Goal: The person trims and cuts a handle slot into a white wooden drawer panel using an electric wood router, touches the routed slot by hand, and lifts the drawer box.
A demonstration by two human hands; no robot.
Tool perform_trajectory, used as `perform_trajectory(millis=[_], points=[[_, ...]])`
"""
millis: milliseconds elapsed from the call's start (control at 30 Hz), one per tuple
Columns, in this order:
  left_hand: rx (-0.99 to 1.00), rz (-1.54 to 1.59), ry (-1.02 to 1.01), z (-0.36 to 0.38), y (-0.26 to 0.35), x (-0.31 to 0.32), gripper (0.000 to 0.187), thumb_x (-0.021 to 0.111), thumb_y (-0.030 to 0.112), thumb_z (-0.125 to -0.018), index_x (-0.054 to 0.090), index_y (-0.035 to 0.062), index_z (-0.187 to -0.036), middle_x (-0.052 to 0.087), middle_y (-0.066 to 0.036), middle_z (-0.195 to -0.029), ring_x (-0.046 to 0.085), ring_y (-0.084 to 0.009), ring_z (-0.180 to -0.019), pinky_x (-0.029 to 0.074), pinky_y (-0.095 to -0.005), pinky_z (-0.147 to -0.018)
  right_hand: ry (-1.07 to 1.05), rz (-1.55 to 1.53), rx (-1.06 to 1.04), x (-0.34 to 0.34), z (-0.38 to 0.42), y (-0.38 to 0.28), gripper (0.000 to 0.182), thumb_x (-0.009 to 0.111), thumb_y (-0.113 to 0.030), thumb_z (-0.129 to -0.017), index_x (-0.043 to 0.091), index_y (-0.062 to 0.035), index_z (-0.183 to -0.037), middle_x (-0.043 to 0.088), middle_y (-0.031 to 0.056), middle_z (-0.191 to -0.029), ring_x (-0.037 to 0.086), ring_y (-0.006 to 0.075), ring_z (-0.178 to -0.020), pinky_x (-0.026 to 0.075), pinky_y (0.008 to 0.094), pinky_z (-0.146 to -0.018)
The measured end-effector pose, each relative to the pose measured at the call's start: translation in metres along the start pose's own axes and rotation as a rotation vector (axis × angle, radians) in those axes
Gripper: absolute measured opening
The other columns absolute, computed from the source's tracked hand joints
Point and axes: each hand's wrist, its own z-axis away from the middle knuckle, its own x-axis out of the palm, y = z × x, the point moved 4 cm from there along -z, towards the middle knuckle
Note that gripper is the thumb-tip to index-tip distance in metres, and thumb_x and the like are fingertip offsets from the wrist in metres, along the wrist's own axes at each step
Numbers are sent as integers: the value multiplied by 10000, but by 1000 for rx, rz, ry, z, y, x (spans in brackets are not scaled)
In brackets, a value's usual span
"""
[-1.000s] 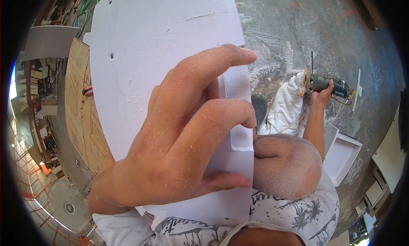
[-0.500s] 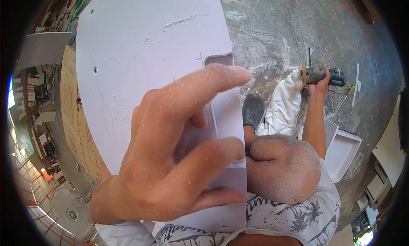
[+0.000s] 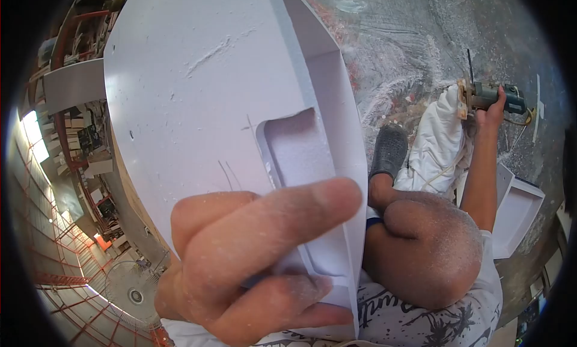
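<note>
A white panel, scratched and dusty, leans across my lap as part of a box-like piece. Along its right side runs a cutout with a rounded corner, and pencil lines mark the surface beside it. My left hand is close to the camera in front of the panel, index finger stretched out and the other fingers bent but apart. No object shows in it. Away to the right, my right hand grips a dark green trim router by its body, a thin black rod standing up from its base.
White cloth lies on the dusty floor below the router. My shoe and bent knee are right of the panel. A white open box stands at the right, a fan at lower left.
My left hand has moved lower over the panel, uncovering more of the cutout. The panel's edge and the side behind it now show. The router and right hand appear farther right in view.
</note>
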Motion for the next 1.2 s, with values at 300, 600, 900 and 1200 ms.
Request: perform_trajectory(millis=[300,600,900,1200], points=[[41,228,52,-2,-14,0,599,900,598,-636,496,234,-887,464,-158,-1428,572,-248,-1133,550,-410,-966,128,74,-18,-11,-24,-12,607,838,-306,-846,591,9,-1302,674,137,-1225,692,295,-1070,562,448,-976],[163,203,13,-13,-13,-10,827,974,599,-499,466,164,-986,466,-268,-1454,489,-153,-902,440,-285,-751,12,142,210,-31,-73,-21,452,811,-337,-883,650,-62,-1204,712,104,-1168,706,264,-1057,580,420,-929],[248,285,105,-10,-16,-9,922,1015,527,-519,403,142,-1092,431,-260,-1473,450,-181,-909,456,-327,-831,140,148,488,-39,-71,-23,429,748,-367,-938,655,-86,-1249,700,132,-1246,683,324,-1144,563,539,-990],[272,248,166,-3,-11,-13,984,1026,484,-502,374,110,-1137,404,-261,-1461,481,-280,-1082,463,-405,-956,190,532,366,-87,-96,-29,498,743,-481,-896,632,-154,-1256,643,107,-1127,617,260,-919,476,376,-882]])
